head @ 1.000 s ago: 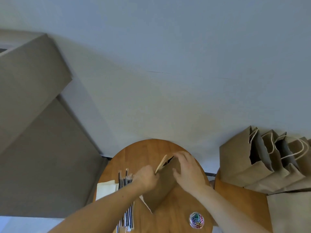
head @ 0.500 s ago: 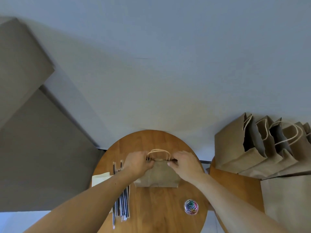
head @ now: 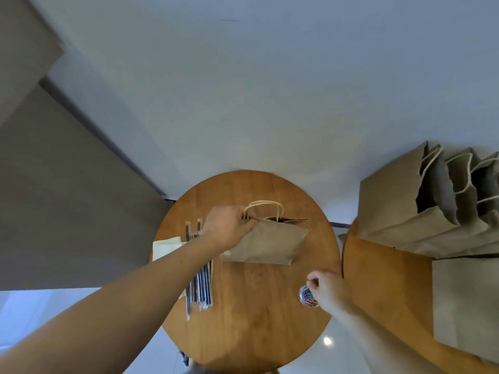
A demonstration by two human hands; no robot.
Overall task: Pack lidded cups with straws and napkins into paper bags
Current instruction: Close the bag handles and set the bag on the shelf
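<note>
A brown paper bag (head: 272, 242) with cream rope handles stands on the round wooden table (head: 251, 314), its top edges nearly closed. My left hand (head: 226, 228) pinches the bag's top left corner. My right hand (head: 328, 290) hovers over a small round container of coloured clips (head: 306, 296) near the table's right edge, fingers curled; whether it holds a clip is unclear. Wrapped black straws (head: 201, 284) lie in a bundle on the table's left side, beside cream napkins (head: 166, 247). No cup is in sight.
Several open paper bags (head: 432, 206) stand in a row on a second wooden table (head: 383, 279) at right. A flat bag (head: 467, 300) lies nearer on that table. A wall is behind; a grey panel is to the left.
My right hand has let go of the bag's top and moved down-right to the clip container. My left hand still holds the bag's top left corner.
</note>
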